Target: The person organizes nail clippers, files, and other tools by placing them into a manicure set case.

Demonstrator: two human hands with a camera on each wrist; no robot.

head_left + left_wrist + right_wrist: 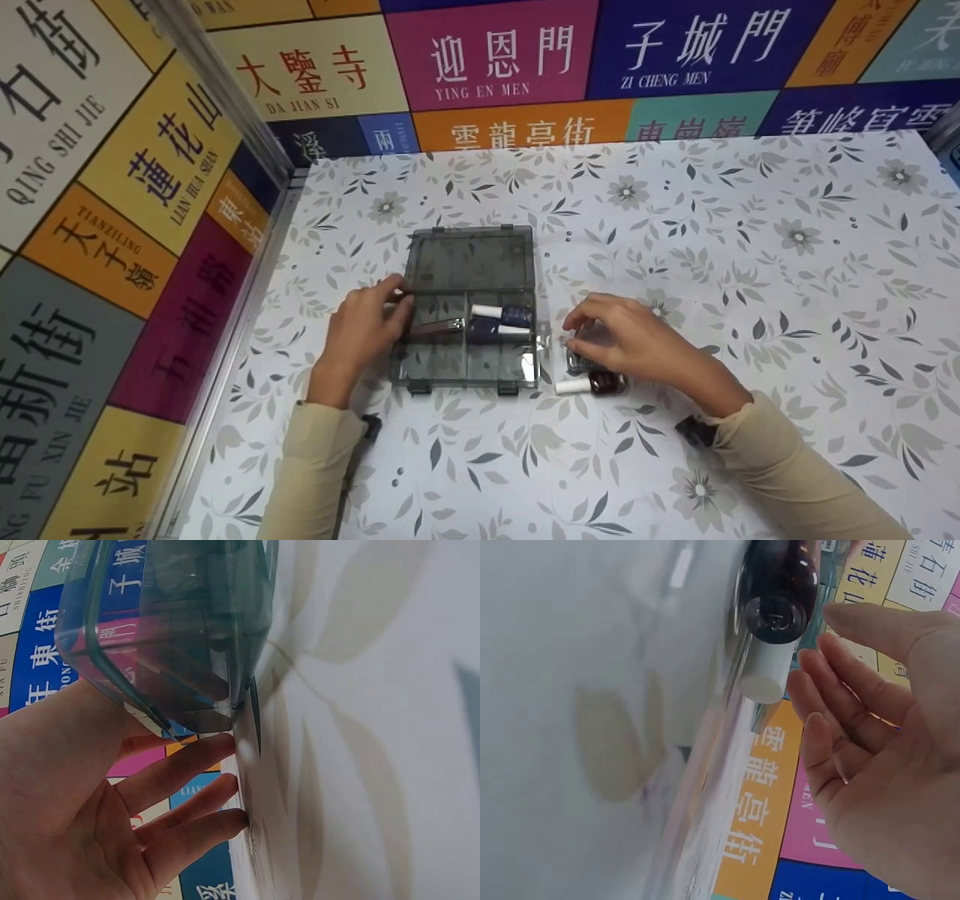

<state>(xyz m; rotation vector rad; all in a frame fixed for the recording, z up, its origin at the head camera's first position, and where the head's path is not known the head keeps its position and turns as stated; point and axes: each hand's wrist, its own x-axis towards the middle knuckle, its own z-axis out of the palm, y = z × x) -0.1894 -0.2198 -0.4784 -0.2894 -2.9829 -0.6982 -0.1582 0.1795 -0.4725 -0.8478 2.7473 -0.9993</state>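
A smoky clear plastic box [427,367] lies with its lid [472,259] raised toward the back. Its left middle compartment holds a nail clipper [439,327]; two dark blue nail polish bottles [499,330] with white caps lie in the right one. My left hand [364,326] is at the box's left edge, its fingers fairly straight and fingertips on the table in the left wrist view; the thumb is partly hidden. My right hand [626,337] hovers over a dark, glassy item [579,362], fingers loosely bent, nothing visibly gripped. A dark red nail polish bottle [606,383] lies beside it.
Clear plastic [556,367], perhaps a tray, shows under the items at right. The table [750,300] has a flower-patterned cover. Colourful lettered panels [495,60] stand along the back and left [157,285] edges.
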